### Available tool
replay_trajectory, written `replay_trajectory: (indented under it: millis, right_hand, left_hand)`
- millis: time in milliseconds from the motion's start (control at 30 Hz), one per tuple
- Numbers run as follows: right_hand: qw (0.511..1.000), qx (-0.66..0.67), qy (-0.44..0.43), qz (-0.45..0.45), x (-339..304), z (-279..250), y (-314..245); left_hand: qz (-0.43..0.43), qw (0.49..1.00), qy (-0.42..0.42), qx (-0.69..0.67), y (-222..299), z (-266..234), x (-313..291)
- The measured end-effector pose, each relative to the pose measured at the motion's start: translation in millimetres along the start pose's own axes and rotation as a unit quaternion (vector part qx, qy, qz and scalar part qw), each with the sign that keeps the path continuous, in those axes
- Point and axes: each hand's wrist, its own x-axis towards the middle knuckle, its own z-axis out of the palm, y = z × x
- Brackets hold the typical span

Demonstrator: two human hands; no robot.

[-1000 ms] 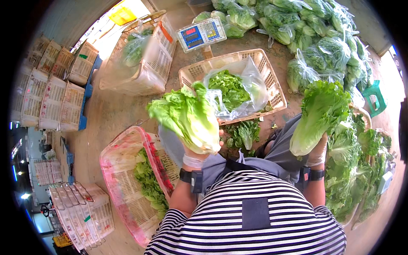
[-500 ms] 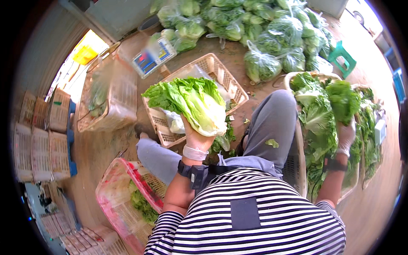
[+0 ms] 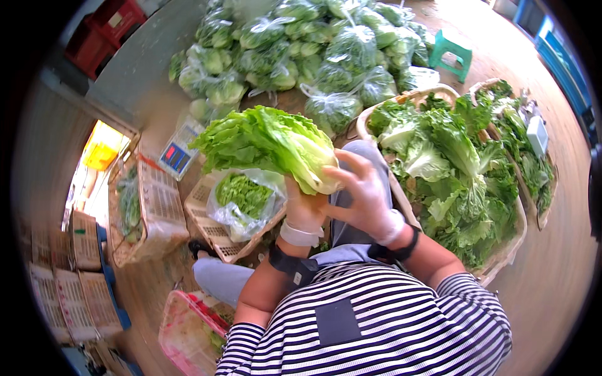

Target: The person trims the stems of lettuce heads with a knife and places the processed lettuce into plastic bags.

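Observation:
A head of lettuce [image 3: 266,144], leafy green with a pale stem end, lies tilted across my left hand [image 3: 304,213], which grips it from below. Gloved and with fingers spread, my right hand [image 3: 367,200] reaches the stem end; its fingertips are at the pale base and do not close around it. Just beyond my left wrist an open clear plastic bag [image 3: 271,183] with green lettuce inside sits in a low beige basket [image 3: 213,242]. At my right stands a long basket [image 3: 401,199] heaped with loose lettuce [image 3: 445,156].
Bagged lettuce [image 3: 301,53] is piled at the back, near a green stool [image 3: 451,55]. A scale [image 3: 180,150] and a tall crate [image 3: 162,210] stand left. Another basket of greens [image 3: 511,125] is far right; a pink-rimmed basket [image 3: 182,335] lies near my left elbow.
My right hand has come from the right basket to the lettuce's stem end; the greens it held are gone from it. The left hand still holds the lettuce. The whole view has shifted.

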Motion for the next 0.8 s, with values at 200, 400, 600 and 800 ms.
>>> replay_trajectory:
  millis: [200, 400, 600, 800]
  right_hand:
    - [0.958, 0.222, 0.174, 0.043, -12.3, 5.1, 35.2]
    - [0.825, 0.485, 0.192, 0.217, -45.0, -22.6, 30.8]
    - [0.567, 0.698, 0.385, 0.206, -51.2, -88.2, 33.4]
    - [0.838, 0.337, 0.264, 0.337, -52.2, -76.1, 47.0]
  left_hand:
    - [0.059, 0.987, -0.143, -0.052, -16.9, 35.4, 12.9]
    - [-0.057, 0.992, -0.105, -0.028, -48.1, 63.2, 48.7]
    - [-0.157, 0.983, -0.042, -0.083, -81.7, 82.5, 68.0]
    - [-0.133, 0.987, -0.08, -0.034, -105.8, 77.6, 61.2]
